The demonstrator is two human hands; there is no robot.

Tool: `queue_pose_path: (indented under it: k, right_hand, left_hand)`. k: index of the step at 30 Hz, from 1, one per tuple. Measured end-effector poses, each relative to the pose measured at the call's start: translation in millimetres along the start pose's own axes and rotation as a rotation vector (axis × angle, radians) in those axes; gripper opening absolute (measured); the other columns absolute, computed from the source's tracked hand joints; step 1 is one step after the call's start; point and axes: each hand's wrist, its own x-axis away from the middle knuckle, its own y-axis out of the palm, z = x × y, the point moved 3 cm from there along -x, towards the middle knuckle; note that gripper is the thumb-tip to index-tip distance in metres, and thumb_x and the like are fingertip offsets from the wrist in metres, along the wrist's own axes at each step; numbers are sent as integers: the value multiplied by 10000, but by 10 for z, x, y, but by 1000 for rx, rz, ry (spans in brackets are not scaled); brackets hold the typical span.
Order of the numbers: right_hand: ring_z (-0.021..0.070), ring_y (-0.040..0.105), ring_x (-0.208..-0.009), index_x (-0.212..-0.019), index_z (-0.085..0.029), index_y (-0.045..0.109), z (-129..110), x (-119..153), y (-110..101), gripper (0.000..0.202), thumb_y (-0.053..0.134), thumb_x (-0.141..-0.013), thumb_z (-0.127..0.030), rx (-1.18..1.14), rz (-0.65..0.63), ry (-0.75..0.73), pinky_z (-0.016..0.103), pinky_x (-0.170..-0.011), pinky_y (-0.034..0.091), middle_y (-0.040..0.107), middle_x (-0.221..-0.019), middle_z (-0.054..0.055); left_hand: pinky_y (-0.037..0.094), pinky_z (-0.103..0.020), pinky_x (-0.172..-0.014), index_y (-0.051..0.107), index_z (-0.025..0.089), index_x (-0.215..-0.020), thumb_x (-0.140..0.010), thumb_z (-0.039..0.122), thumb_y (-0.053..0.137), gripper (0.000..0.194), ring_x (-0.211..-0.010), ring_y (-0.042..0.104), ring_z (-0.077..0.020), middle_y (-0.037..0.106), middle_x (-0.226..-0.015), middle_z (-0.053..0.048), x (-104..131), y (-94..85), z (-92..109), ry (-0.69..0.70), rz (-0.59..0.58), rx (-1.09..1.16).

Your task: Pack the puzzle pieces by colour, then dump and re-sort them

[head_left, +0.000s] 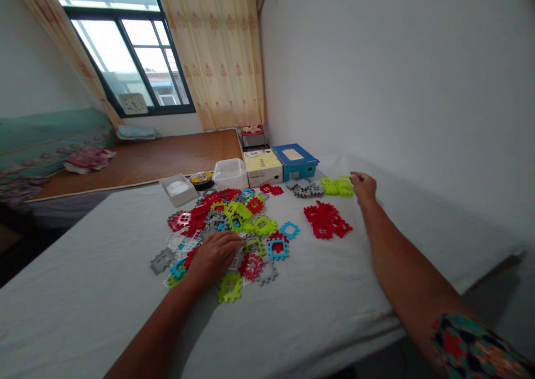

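My right hand (364, 188) pinches a thin lime-green plastic piece (345, 176) just above a small group of lime-green interlocking tiles (334, 187). Over the mixed pile of notched plastic tiles (196, 214), my left hand (217, 253) rests palm down with its fingers laid over the pieces. Beside its fingertips lies a white window-frame piece (237, 259), partly covered. A grey stack of tiles (304, 188) sits left of the green group. Nearer to me is a separate cluster of red tiles (326, 220).
Behind the pile stand a white open box (179, 190), a round black-and-yellow tin (202, 180), a clear plastic container (230, 173), a yellow-and-white box (263, 167) and a blue box (295, 161). A white wall (397, 78) runs along the right of the cloth-covered surface (292, 323).
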Motion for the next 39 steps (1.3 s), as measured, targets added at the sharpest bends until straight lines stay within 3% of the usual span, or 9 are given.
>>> queue_pose_path:
  k: [8, 15, 23, 27, 30, 32, 34, 36, 39]
  right_hand:
    - [227, 664, -843, -930, -167, 749, -302, -139, 328, 302, 620, -660, -214, 137, -101, 39, 345, -816, 505, 744, -940, 79]
    - [226, 672, -942, -980, -147, 756, -244, -139, 592, 312, 584, -726, -203, 344, -236, 12, 319, -866, 492, 746, -1015, 100]
    - [241, 679, -913, -923, -179, 779, -184, -88, 515, 265, 604, -741, -262, 467, -318, 22, 311, -807, 490, 753, -956, 100]
    - [254, 674, -912, -952, -161, 774, -397, -18, 408, 291, 551, -818, -292, 556, -315, -47, 324, -782, 483, 736, -981, 145]
    - [240, 667, -906, -950, -157, 763, -872, 245, 461, 283, 542, -856, -306, 443, -392, -265, 316, -797, 473, 738, -986, 121]
    - [216, 667, -861, -928, -167, 759, -1279, 613, 548, 258, 557, -869, -316, 243, -580, -459, 299, -785, 475, 745, -951, 86]
    - [186, 664, -825, -939, -190, 750, -1654, 1105, 625, 227, 571, -881, -317, 40, -853, -635, 281, -762, 480, 745, -945, 56]
    - [181, 658, -833, -1019, -202, 732, -1924, 1587, 654, 233, 625, -865, -340, -26, -1022, -775, 291, -778, 486, 737, -985, 56]
    - [237, 620, -1000, -1128, -183, 695, -2123, 2075, 634, 404, 746, -778, -378, 32, -1048, -947, 349, -872, 478, 702, -1113, 107]
  left_hand:
    - [487, -362, -905, 684, 232, -1055, -894, 138, 481, 277, -1064, 637, -200, 729, -1072, -46, 3, 11, 19, 17, -5, 18]
    - [484, -371, -907, 684, 230, -1062, -896, 139, 482, 277, -1064, 641, -201, 729, -1078, -49, 21, 8, 2, 7, 8, 21]
    - [479, -367, -902, 687, 231, -1060, -888, 128, 484, 286, -1069, 637, -204, 728, -1082, -49, 17, 6, 8, -3, -6, 15]
    - [471, -369, -926, 690, 241, -1065, -879, 132, 501, 287, -1074, 630, -202, 721, -1093, -48, 5, -7, 45, -26, -30, 27]
    - [466, -377, -931, 695, 238, -1056, -879, 136, 507, 278, -1072, 628, -208, 717, -1096, -51, -10, -21, 75, -42, -50, 37]
    - [461, -381, -930, 696, 238, -1055, -880, 131, 505, 280, -1075, 625, -213, 717, -1093, -50, -17, -26, 88, -43, -59, 43]
    - [458, -379, -926, 696, 242, -1057, -881, 129, 506, 282, -1078, 623, -212, 718, -1091, -50, -16, -21, 93, -38, -67, 51]
    - [457, -376, -926, 694, 244, -1062, -879, 129, 508, 285, -1082, 621, -210, 716, -1092, -53, -8, -13, 89, -37, -68, 58]
    - [457, -374, -926, 691, 245, -1069, -875, 127, 505, 293, -1085, 620, -209, 715, -1100, -53, 7, -7, 75, -43, -70, 61]
